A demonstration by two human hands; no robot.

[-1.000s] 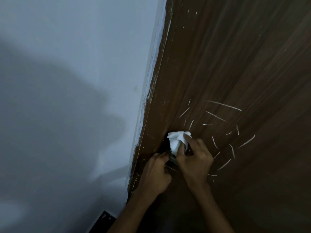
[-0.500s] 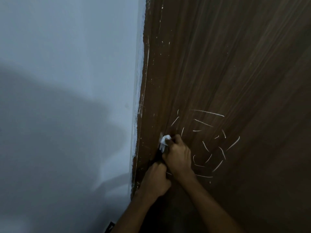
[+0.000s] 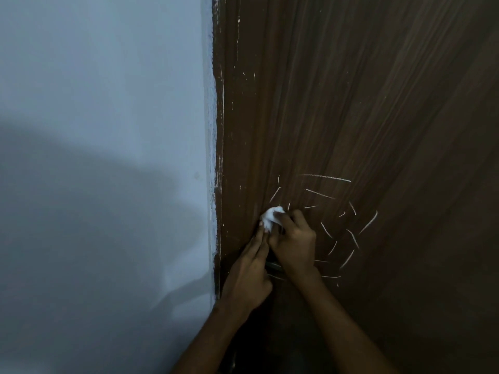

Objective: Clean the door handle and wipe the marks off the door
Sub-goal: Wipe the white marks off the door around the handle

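Pressing a crumpled white tissue (image 3: 271,217) against a dark brown wood-grain door (image 3: 378,103), a person is working with both bare hands near the door's left edge. The right hand (image 3: 294,241) is curling its grip around the wad, pinching it between fingers and thumb, with most of the tissue bunching out above the knuckles. The left hand (image 3: 248,276) is lying just beside it, fingers stretched out straight and pressed together, their tips touching the lower edge of the tissue. A short sliver of the metal door handle (image 3: 274,265) is showing between the two hands; the rest is hidden beneath them. White chalky marks (image 3: 328,178), short strokes and longer curved lines, are fanning out across the wood above and to the right of the hands. Paint flecks are dotting the door's left edge, where it is meeting a pale blue-grey wall (image 3: 94,103) crossed by a broad shadow.
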